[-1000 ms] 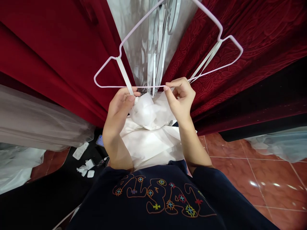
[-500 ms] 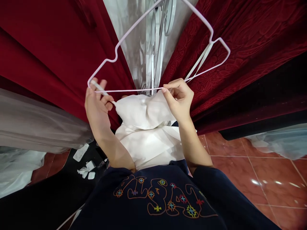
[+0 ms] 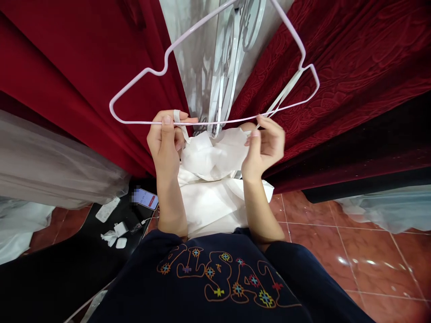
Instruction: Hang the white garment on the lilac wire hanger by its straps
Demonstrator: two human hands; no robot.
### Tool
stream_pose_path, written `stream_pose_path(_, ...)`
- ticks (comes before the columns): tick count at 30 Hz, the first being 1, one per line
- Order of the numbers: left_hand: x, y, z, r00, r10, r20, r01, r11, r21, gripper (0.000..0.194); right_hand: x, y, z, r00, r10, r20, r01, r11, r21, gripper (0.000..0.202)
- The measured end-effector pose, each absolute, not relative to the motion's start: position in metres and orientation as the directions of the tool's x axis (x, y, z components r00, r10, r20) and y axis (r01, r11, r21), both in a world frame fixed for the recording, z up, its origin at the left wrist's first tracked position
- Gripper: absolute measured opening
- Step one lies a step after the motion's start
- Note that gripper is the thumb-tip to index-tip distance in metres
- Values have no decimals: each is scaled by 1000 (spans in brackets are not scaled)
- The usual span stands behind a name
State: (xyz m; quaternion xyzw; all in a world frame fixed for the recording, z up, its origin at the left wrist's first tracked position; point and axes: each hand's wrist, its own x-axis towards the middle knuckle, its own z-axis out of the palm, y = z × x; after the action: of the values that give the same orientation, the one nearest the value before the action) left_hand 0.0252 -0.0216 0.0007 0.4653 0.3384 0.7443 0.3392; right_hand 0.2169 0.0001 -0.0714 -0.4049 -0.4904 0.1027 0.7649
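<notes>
A pale pink clothes hanger [image 3: 129, 87] is held up in front of me. My left hand [image 3: 166, 139] grips its lower bar, thumb in front. Around the fingers of that hand runs a thin white strap [image 3: 177, 116], which leads down to a white garment [image 3: 215, 154]. My right hand [image 3: 266, 146] is by the bar's right part, index fingertip touching it. Its thumb and curled fingers pinch the other white strap [image 3: 286, 92] near the garment's edge. That strap reaches up to the hanger's right notch. The garment hangs in folds onto my lap.
Dark red curtain-like fabric [image 3: 84, 58] hangs on the left, with patterned red fabric [image 3: 357, 58] on the right. White metal scrollwork [image 3: 229, 58] stands between them. At lower left, a lit phone [image 3: 146, 198] and a white charger [image 3: 120, 229] lie on a black surface [image 3: 67, 264]. Red floor tiles [image 3: 323, 255] show at right.
My left hand has slid right along the bar from the hanger's left corner. My right hand has shifted slightly right, its thumb leaving the bar for the strap. The phone has come into view.
</notes>
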Motion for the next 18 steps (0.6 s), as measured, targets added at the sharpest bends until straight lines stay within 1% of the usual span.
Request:
stream_pose_path(1,25,-21,1,-339,812,476,-188,-554,811,43,219,2,-75,604,498,622,224,643,-733,27)
stream_pose_path(2,25,-20,0,-338,805,487,-186,-564,804,43,223,4,-79,673,463,577,202,636,-745,26)
stream_pose_path(3,26,-20,0,-333,801,497,-187,-573,798,42,227,6,-82,698,463,547,180,625,-759,28)
stream_pose_path(5,28,-19,-2,-324,796,511,-203,-586,784,39,235,8,-84,655,542,526,153,587,-795,31)
stream_pose_path(8,31,-19,-4,-318,792,521,-226,-597,770,35,242,6,-83,532,673,514,158,518,-841,31)
stream_pose_path(10,31,-19,-4,-313,790,528,-234,-603,763,35,242,6,-81,520,684,511,164,507,-846,31)
stream_pose_path(15,29,-23,-1,-292,786,545,-243,-612,752,32,239,14,-77,581,616,532,116,584,-804,34)
stream_pose_path(18,29,-25,1,-307,773,555,-222,-626,748,35,240,17,-75,541,660,521,68,584,-809,26)
